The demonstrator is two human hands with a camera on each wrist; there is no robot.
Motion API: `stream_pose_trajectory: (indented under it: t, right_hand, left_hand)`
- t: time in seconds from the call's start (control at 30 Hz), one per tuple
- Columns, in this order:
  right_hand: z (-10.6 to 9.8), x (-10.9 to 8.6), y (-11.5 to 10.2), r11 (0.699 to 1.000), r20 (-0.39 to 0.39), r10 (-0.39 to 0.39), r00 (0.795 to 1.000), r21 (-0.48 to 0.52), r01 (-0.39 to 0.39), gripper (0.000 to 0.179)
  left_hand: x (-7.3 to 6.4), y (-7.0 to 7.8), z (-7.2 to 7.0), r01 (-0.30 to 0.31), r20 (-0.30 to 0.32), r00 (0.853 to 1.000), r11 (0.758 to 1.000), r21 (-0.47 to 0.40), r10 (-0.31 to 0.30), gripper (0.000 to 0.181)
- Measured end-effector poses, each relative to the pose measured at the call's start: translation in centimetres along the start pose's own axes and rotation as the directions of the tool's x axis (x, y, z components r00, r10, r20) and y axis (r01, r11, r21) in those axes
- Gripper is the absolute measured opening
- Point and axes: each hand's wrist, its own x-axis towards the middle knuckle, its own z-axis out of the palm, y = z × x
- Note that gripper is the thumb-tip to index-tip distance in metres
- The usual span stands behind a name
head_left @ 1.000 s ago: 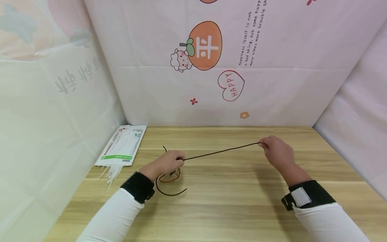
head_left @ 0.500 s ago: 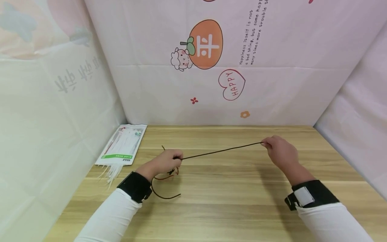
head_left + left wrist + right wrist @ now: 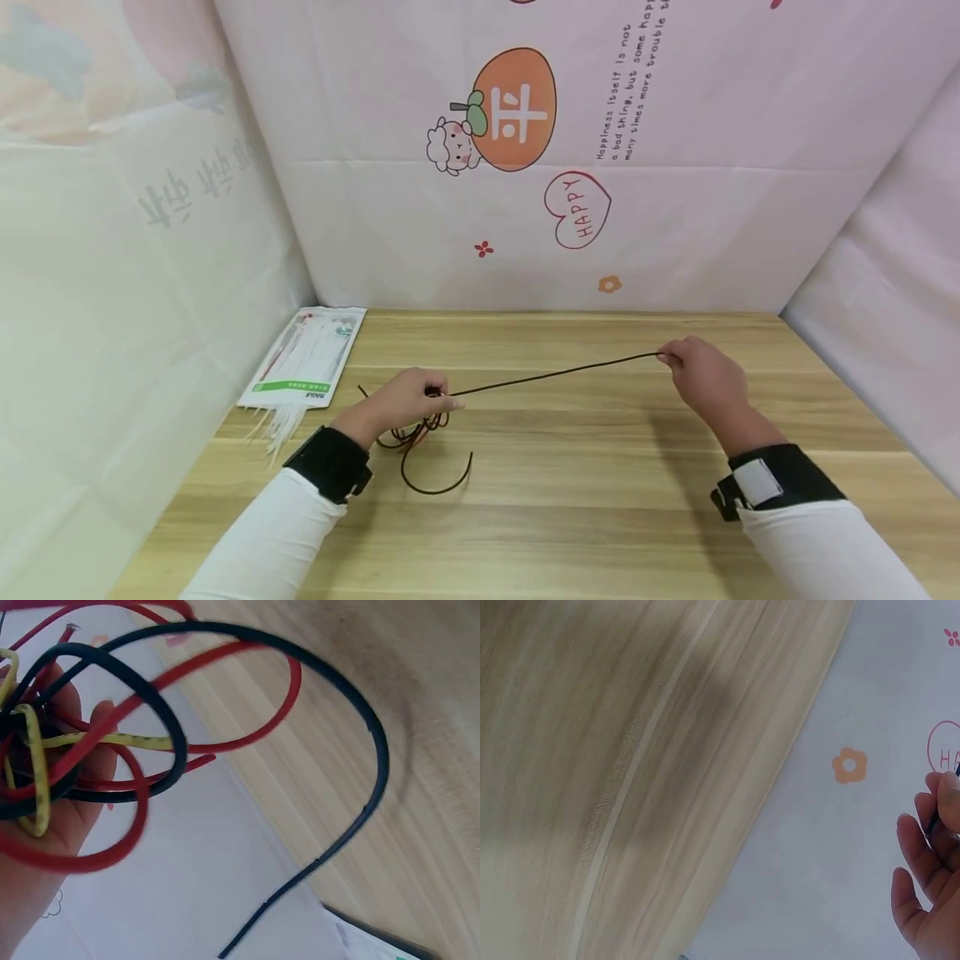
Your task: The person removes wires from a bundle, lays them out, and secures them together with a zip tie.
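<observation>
A tangle of wires hangs from my left hand (image 3: 405,398), which grips it at mid-left. In the left wrist view the tangle holds a red wire (image 3: 217,746), a yellow wire with dark specks (image 3: 35,761) and a black wire (image 3: 379,750) that loops out to a loose end. From this hand a straight length of black wire (image 3: 555,374) stretches across to my right hand (image 3: 708,379). There the thumb and fingers pinch its far end, just above the table. The right wrist view shows only part of that hand, with a bit of dark wire between the fingers.
A white plastic packet (image 3: 303,354) lies at the table's back left corner, with white cable ties (image 3: 281,425) sticking out of its near end. Printed cloth walls (image 3: 420,233) enclose the wooden table (image 3: 540,517) at the back and both sides.
My right hand has moved slightly to the right with the wire end. The left hand has shifted a little left; its thumb now sticks out, and more looped wire shows below it.
</observation>
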Motion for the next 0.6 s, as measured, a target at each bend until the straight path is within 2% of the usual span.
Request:
stream_pose_trajectory:
  t: [0.07,0.23,0.4,0.6]
  right_hand:
    - [-0.07,-0.06,0.03,1.0,0.0,-0.003,1.0,-0.002,0.003,0.02]
    - [-0.26,-0.1,0.06,1.0,0.002,-0.001,1.0,-0.015,0.001,0.02]
    - [-0.41,-0.12,-0.06,1.0,0.019,0.003,1.0,-0.025,-0.002,0.021]
    - [-0.51,-0.36,0.04,0.999,0.03,-0.004,1.0,-0.04,0.005,0.023]
  left_hand:
    - [0.05,0.12,-0.02,-0.006,-0.001,1.0,1.0,0.009,0.006,0.027]
    - [0.05,0.01,-0.1,-0.02,0.01,1.0,0.999,-0.031,0.02,0.014]
    - [-0.04,-0.01,-0.21,-0.002,0.029,1.0,0.998,-0.069,0.004,0.018]
    - [-0.05,-0.09,-0.33,-0.027,0.021,0.999,1.0,-0.013,0.027,0.02]
